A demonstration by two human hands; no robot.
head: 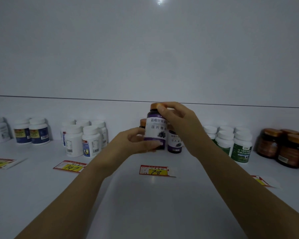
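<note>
A dark purple bottle (155, 128) with a white label and an orange-brown cap is held upright above a white shelf (145, 195), in the middle of the view. My left hand (133, 142) grips its lower part, thumb across the front. My right hand (178, 121) comes from above, its fingers curled over the cap and upper right side. Two more purple bottles of the same kind stand behind it, one (175, 142) to the right and one (142, 124) mostly hidden on the left.
White bottles stand in groups at the left (31, 131), centre left (84, 140) and right (235, 144). Brown jars (283, 147) stand far right. Red and yellow price tags (154, 170) lie along the shelf front. A white back wall rises behind.
</note>
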